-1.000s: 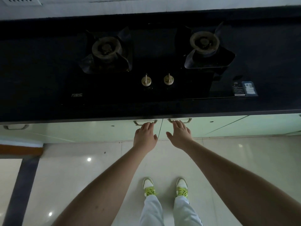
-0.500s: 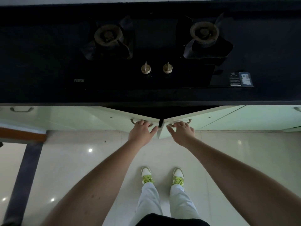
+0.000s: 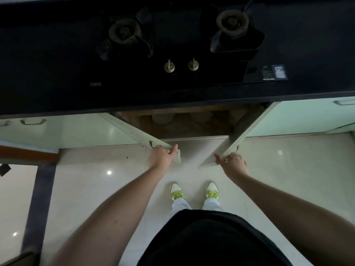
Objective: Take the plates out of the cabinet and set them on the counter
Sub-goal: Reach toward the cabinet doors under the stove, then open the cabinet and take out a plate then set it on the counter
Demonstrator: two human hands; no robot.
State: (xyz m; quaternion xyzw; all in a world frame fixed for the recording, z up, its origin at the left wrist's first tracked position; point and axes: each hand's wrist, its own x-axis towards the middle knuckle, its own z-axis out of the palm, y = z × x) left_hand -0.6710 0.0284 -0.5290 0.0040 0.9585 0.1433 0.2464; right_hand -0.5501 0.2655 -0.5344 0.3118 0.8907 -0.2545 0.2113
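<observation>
Below the black counter [image 3: 57,73], two pale green cabinet doors stand swung out toward me. My left hand [image 3: 162,156] grips the free edge of the left door [image 3: 138,132] near its handle. The right door [image 3: 230,144] has my right hand [image 3: 233,164] closed on its outer edge. Between the doors the dim brown cabinet inside [image 3: 184,129] shows. Two pale rounded shapes, possibly plates [image 3: 163,119], sit at its back, mostly hidden under the counter lip.
A two-burner gas hob [image 3: 172,35] with two knobs [image 3: 180,65] fills the middle of the counter. Shut green cabinet doors [image 3: 67,129] flank the opening on both sides. My feet in white and lime shoes [image 3: 194,191] stand on glossy floor tiles.
Both doors went from shut to wide open, each hand pulling its door outward and apart. The camera moved back and down, and the cabinet inside came into sight.
</observation>
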